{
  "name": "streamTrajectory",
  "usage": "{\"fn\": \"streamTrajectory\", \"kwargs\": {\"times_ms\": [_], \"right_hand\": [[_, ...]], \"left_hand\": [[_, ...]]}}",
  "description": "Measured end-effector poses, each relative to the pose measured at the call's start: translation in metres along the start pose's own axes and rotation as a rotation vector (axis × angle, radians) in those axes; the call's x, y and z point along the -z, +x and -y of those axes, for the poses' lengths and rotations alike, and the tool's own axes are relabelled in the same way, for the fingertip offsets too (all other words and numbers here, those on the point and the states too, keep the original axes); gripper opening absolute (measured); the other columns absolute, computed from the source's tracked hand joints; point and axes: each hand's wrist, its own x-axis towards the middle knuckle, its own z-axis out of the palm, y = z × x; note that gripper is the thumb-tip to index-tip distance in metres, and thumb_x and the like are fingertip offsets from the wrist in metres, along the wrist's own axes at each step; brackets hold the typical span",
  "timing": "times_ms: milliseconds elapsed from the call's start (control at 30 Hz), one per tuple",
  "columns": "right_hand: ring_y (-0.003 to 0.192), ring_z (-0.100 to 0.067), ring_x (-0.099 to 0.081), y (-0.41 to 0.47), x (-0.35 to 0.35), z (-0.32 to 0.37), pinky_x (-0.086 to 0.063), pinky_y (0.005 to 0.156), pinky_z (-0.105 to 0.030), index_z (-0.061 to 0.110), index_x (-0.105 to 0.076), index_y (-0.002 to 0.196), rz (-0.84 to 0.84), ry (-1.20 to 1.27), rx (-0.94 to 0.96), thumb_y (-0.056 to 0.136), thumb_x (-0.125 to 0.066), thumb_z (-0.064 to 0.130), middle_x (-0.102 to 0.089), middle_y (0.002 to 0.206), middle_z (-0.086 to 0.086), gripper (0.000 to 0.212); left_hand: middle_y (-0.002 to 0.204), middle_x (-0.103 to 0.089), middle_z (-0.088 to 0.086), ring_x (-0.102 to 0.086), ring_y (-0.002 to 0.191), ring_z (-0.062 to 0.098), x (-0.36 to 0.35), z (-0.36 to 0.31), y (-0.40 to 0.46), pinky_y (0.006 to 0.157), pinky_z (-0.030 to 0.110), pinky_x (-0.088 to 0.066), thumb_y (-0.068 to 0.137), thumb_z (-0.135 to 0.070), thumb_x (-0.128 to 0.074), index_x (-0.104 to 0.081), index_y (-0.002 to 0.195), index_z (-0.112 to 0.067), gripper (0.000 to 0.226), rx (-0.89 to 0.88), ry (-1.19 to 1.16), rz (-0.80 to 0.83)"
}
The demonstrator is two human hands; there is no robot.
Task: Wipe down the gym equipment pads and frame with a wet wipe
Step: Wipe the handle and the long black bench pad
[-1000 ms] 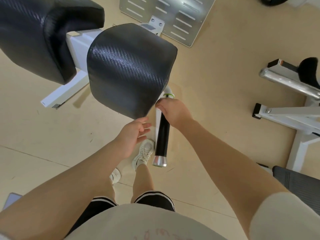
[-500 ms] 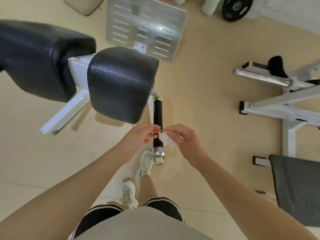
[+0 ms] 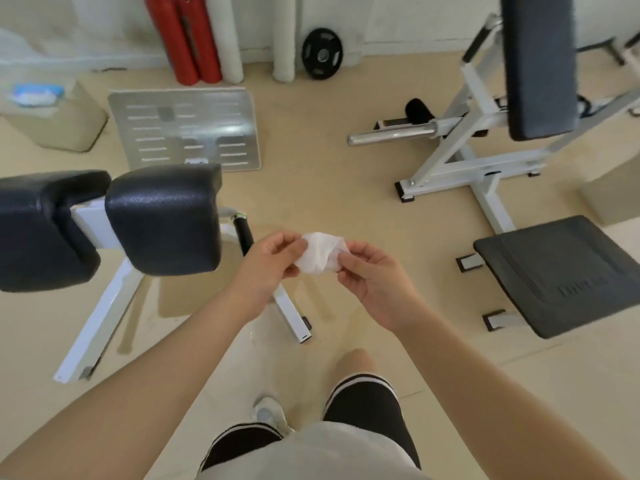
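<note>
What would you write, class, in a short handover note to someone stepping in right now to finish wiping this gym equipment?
Left hand and right hand both pinch the crumpled white wet wipe, held in the air between them, touching no equipment.
The two black padded cushions on the white metal frame stand to the left, the black foam handle just behind the left hand.
Done: cannot tell from this view what has been wiped.
Left: spread the wipe, then go over the pads, handle and frame.
</note>
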Motion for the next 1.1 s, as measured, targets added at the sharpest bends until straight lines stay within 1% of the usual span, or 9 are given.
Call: {"fn": "streamTrajectory", "kwargs": {"times_ms": [100,233,300,367,433,633,767,967,1100], "right_hand": [[0.06,-0.007,-0.056,-0.004,0.029,0.031,-0.048,0.06,-0.015,0.011,-0.058,0.083,-0.077,-0.034,0.08,0.09,-0.05,-0.002,-0.061,0.071,0.0,0.017],[0.072,-0.009,-0.057,0.004,0.079,0.074,-0.046,0.078,-0.021,0.012,-0.062,0.087,-0.2,-0.151,0.139,0.09,-0.053,0.004,-0.063,0.079,0.0,0.013],[0.075,-0.013,-0.057,0.011,0.111,0.1,-0.048,0.08,-0.025,0.012,-0.061,0.084,-0.253,-0.202,0.156,0.091,-0.052,0.004,-0.062,0.08,-0.003,0.014],[0.077,-0.019,-0.059,0.021,0.147,0.129,-0.051,0.08,-0.029,0.009,-0.059,0.085,-0.26,-0.249,0.172,0.092,-0.05,0.004,-0.063,0.083,-0.009,0.012],[0.078,-0.023,-0.06,0.031,0.185,0.165,-0.052,0.079,-0.035,0.008,-0.057,0.085,-0.286,-0.3,0.199,0.094,-0.047,0.004,-0.062,0.084,-0.013,0.014],[0.057,-0.014,-0.045,0.058,0.296,0.276,-0.038,0.055,-0.025,0.018,-0.051,0.078,-0.459,-0.427,0.207,0.097,-0.037,0.008,-0.049,0.065,0.001,0.026],[0.066,-0.014,-0.05,0.079,0.349,0.329,-0.044,0.062,-0.026,0.021,-0.057,0.079,-0.464,-0.436,0.182,0.096,-0.043,0.014,-0.055,0.073,0.001,0.023],[0.089,-0.02,-0.064,0.133,0.414,0.387,-0.055,0.075,-0.03,0.011,-0.062,0.093,-0.408,-0.104,0.058,0.094,-0.05,0.013,-0.065,0.099,-0.005,0.012],[0.101,-0.024,-0.06,0.198,0.455,0.428,-0.054,0.084,-0.031,0.008,-0.059,0.1,-0.352,-0.204,0.001,0.088,-0.059,0.007,-0.062,0.107,-0.01,0.012]], "left_hand": [[0.076,-0.057,-0.006,-0.053,0.067,0.005,-0.033,-0.01,0.017,0.064,0.014,-0.045,0.092,-0.013,-0.053,-0.06,0.086,-0.018,0.01,-0.015,0.057,0.055],[0.087,-0.057,-0.011,-0.053,0.082,0.005,-0.097,-0.023,0.053,0.07,0.009,-0.041,0.093,-0.014,-0.05,-0.054,0.095,-0.024,0.011,-0.271,0.341,-0.025],[0.089,-0.061,-0.01,-0.058,0.084,0.005,-0.144,-0.031,0.074,0.076,0.017,-0.045,0.092,-0.027,-0.051,-0.056,0.093,-0.029,0.005,-0.325,0.327,0.147],[0.095,-0.062,-0.014,-0.06,0.086,-0.001,-0.199,-0.041,0.093,0.077,0.016,-0.047,0.081,-0.045,-0.054,-0.054,0.097,-0.035,0.019,-0.313,0.338,0.365],[0.098,-0.062,-0.015,-0.06,0.087,-0.001,-0.251,-0.051,0.117,0.073,0.014,-0.048,0.074,-0.052,-0.06,-0.054,0.099,-0.035,0.03,-0.323,0.425,0.41],[0.072,-0.06,-0.009,-0.053,0.07,0.01,-0.358,-0.081,0.197,0.066,0.02,-0.039,0.084,-0.028,-0.064,-0.064,0.081,-0.028,0.002,-0.218,0.401,0.488],[0.088,-0.066,0.002,-0.058,0.079,0.011,-0.407,-0.104,0.241,0.077,0.022,-0.046,0.093,-0.015,-0.051,-0.062,0.102,0.003,0.023,-0.131,0.248,0.428],[0.079,-0.07,-0.003,-0.068,0.068,0.01,-0.473,-0.141,0.336,0.073,0.026,-0.049,0.093,-0.017,-0.052,-0.066,0.09,-0.014,0.014,-0.107,0.286,0.367],[0.077,-0.066,0.003,-0.056,0.069,0.016,-0.514,-0.16,0.422,0.064,0.026,-0.045,0.09,-0.015,-0.058,-0.065,0.087,-0.016,0.008,-0.131,0.357,0.439]]}}
